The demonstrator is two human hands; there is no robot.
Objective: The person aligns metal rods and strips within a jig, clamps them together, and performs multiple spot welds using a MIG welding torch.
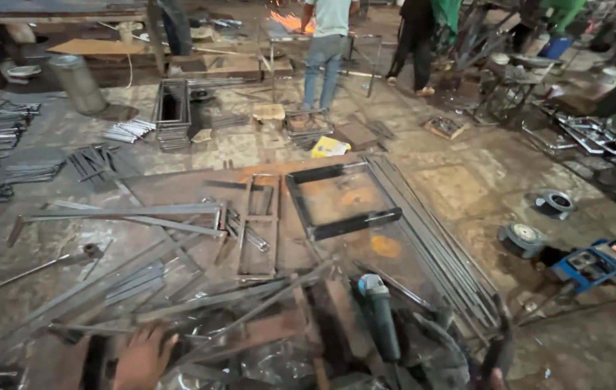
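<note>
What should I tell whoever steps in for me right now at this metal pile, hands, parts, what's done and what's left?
Left hand: open, resting on the loose steel strips at the bottom edge, gripping nothing.
Right hand: barely in view at the lower right edge; can't tell if it holds anything.
Angle grinder: lying on the scrap between the hands, unheld.
Black rectangular frame: flat on the rusty steel sheet, beside a small ladder-like frame.
Long bar bundle: along the sheet's right side.
Done: two frames look assembled.
Left: many loose strips lie unsorted; nothing currently under the grinder.
</note>
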